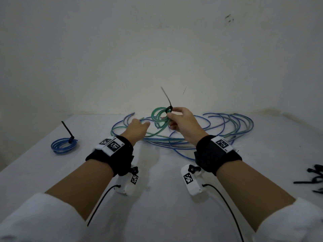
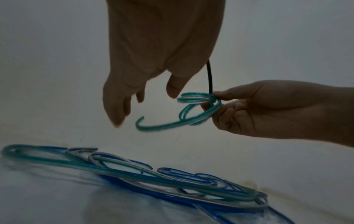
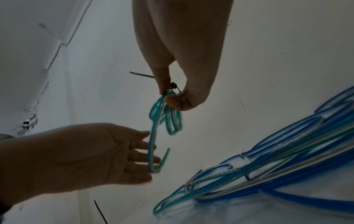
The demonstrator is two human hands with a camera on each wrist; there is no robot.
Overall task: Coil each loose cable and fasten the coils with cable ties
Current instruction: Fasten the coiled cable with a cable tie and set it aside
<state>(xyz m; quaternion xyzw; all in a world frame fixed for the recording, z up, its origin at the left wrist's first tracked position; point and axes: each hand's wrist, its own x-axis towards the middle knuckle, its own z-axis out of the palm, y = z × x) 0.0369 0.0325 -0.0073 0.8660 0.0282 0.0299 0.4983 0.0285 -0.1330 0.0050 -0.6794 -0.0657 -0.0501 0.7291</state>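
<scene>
Head view: right hand (image 1: 181,122) pinches tied green coil (image 1: 160,117), partly hidden; left hand (image 1: 138,127) spread.

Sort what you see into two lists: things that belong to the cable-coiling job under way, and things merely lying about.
In the job:
- green coil, pinched by the right hand
- black cable tie on that coil
- left hand, fingers open, beside the coil
- loose cables on the table

Lying about:
- blue coil, already tied
- spare ties at the right edge
</scene>
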